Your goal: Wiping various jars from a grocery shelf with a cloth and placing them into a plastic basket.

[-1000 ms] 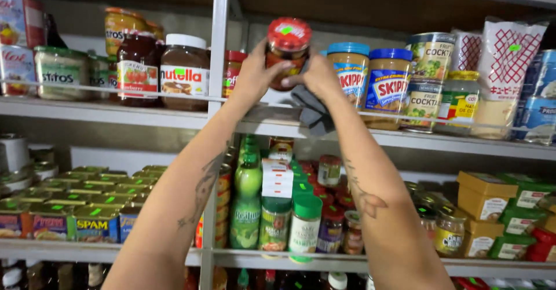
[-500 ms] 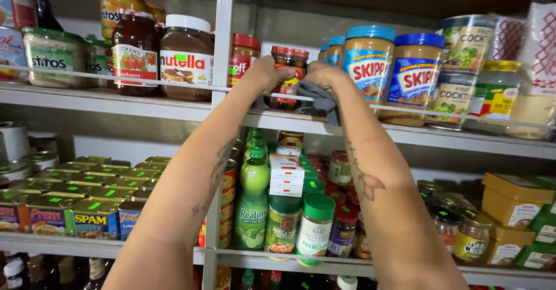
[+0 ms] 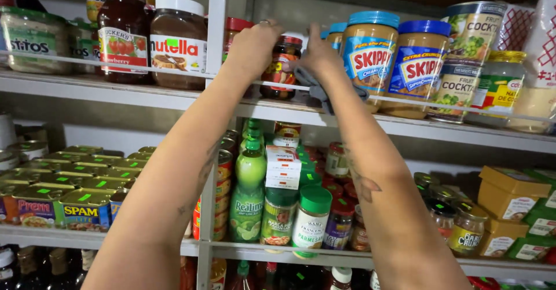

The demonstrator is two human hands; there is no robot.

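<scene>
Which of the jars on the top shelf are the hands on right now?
The small dark red-lidded jar, between the white-lidded brown spread jar and the blue-lidded peanut butter jars. The left hand and right hand flank it.

Dark jar [image 3: 282, 68] with red lid; grey cloth [image 3: 320, 90]. Peanut butter jars [image 3: 369, 58] with blue lids. Chocolate spread jar [image 3: 178, 42], brown with white lid.

On the upper shelf, a small dark jar with a red lid [image 3: 282, 64] stands between the left hand [image 3: 253, 45] and the right hand [image 3: 320, 52]. To its left are a brown spread jar with a white lid [image 3: 178, 41] and a dark red jam jar [image 3: 122, 38]. To its right stand two peanut butter jars with blue lids [image 3: 394, 61] and stacked fruit cans [image 3: 466, 52]. Below, a green lime-juice bottle [image 3: 248, 188] and a green-capped cheese shaker [image 3: 311, 217] stand near blue-and-yellow meat tins [image 3: 84, 209].
</scene>
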